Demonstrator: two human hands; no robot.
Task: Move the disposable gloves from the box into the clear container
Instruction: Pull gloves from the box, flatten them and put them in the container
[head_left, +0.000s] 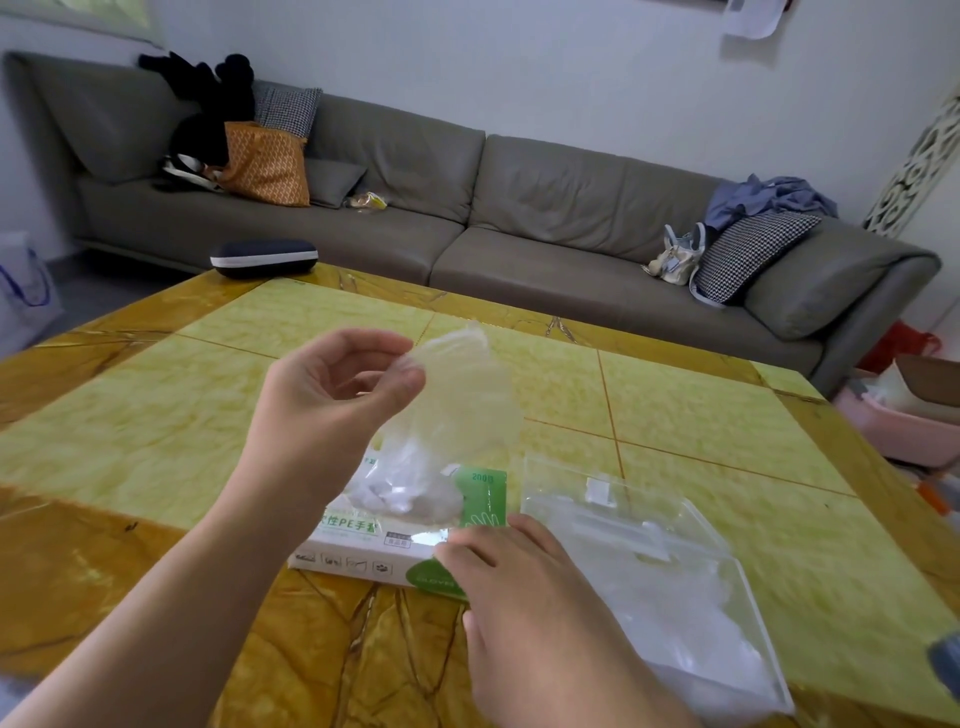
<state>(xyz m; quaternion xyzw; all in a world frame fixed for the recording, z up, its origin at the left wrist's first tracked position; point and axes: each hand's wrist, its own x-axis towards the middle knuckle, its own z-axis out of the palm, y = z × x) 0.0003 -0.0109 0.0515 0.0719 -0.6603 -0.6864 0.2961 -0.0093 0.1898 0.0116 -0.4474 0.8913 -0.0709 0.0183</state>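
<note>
From the head view, your left hand (332, 395) is raised above the table (701, 415), thumb and fingertips pinched on the top of a thin, translucent disposable glove (462, 400) whose lower end trails down to the opening of the glove box (374, 540). Your right hand (524, 587) rests on the near right corner of that box with its fingers laid fairly straight, pressing it down rather than grasping anything. The clear container (649, 551) lies just beside the box on its right, and pale, filmy material shows through its nearer half, which looks like gloves already inside, though you cannot count them through the plastic. Crumpled film still bunches at the box opening, so more gloves seem to be waiting. By that reading you are partway through: some gloves are across, one is coming out of the box and has yet to reach the container, and an unknown number remain in the box.
</note>
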